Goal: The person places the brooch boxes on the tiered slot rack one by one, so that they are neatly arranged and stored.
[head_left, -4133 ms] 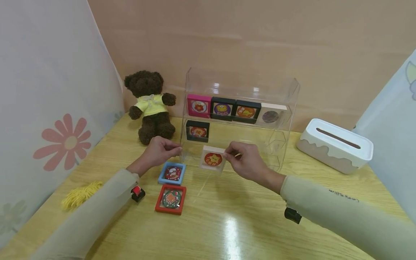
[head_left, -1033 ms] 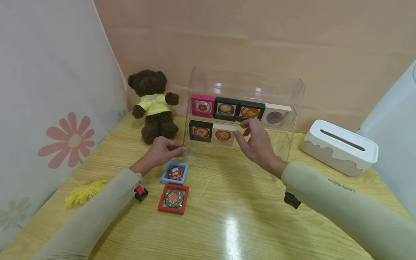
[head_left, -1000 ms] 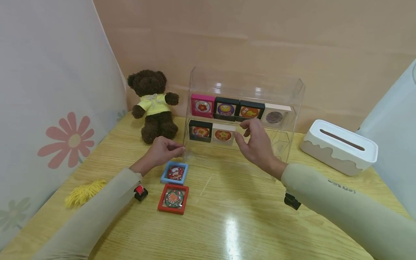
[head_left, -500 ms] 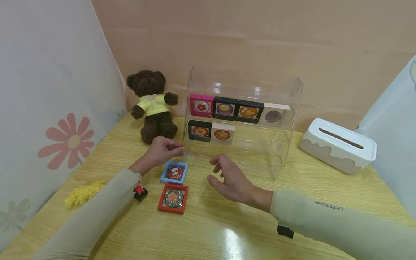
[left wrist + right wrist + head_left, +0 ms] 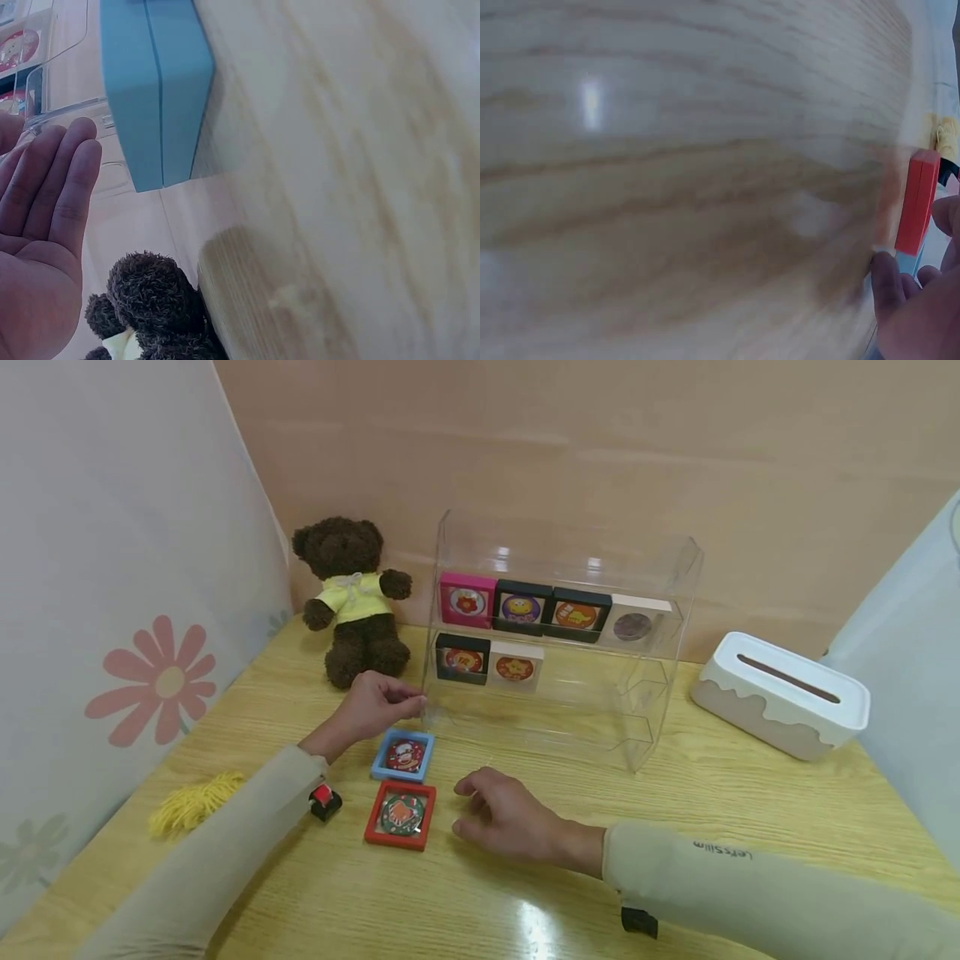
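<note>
A clear acrylic display stand holds small square frames in two rows. Its lower front left corner is pinched between the thumb and fingers of my left hand; the other fingers stretch out in the left wrist view. My right hand hovers just right of a red frame lying flat, its fingers loosely bent and holding nothing. A blue frame lies behind the red one, below my left hand. On the lower row a black frame and a white frame with a star badge stand side by side.
A brown teddy bear in a yellow top sits left of the stand. To the right is a white tissue box. Yellow yarn lies by the left sleeve. Pink, black and white frames fill the upper row.
The white star frame went from my right hand into the lower row beside the black one. The right hand then let go and came down toward the red frame. My left hand stayed put.
</note>
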A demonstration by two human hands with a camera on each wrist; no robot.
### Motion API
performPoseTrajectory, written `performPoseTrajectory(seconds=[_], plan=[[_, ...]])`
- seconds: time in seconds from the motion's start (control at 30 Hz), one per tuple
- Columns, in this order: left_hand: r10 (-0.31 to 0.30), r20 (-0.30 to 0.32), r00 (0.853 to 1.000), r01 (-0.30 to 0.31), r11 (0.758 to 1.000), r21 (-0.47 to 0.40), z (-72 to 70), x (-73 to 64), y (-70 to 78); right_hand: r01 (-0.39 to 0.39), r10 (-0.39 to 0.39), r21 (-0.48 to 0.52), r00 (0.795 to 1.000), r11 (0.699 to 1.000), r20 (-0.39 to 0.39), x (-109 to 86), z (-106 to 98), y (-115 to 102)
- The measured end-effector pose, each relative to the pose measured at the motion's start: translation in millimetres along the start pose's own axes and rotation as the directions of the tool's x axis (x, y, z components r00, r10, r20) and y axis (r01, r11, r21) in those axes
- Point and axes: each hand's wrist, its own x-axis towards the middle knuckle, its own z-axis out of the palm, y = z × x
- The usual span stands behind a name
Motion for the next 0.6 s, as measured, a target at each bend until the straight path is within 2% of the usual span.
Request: performPoseTrajectory(seconds=[0.23, 0.47, 0.53, 0.6], plan=[[0.009, -0.017, 1.000, -0.009, 1.000, 0.019, 1.0, 0.1, 2.6, 0.004, -0.005, 0.034, 0.999, 0.999, 0.049, 10.4, 6.8, -1.3], [0.008, -0.010, 1.000, -0.007, 0.998, 0.060, 0.4, -9.2, 32.6, -0.066, 0.068, -0.026, 0.990, 0.997, 0.119, 26.8, 4.5, -3.6], [-0.002, -0.010, 1.000, 0.003, 0.998, 0.067, 0.7, -9.7, 32.8, -0.096, 0.101, -0.043, 0.987, 0.994, 0.122, 30.0, 5.4, -5.6], [-0.008, -0.010, 1.000, 0.009, 0.998, 0.064, 1.3, -7.5, 26.1, -0.123, 0.128, -0.053, 0.985, 0.991, 0.117, 32.9, 7.0, -6.5]])
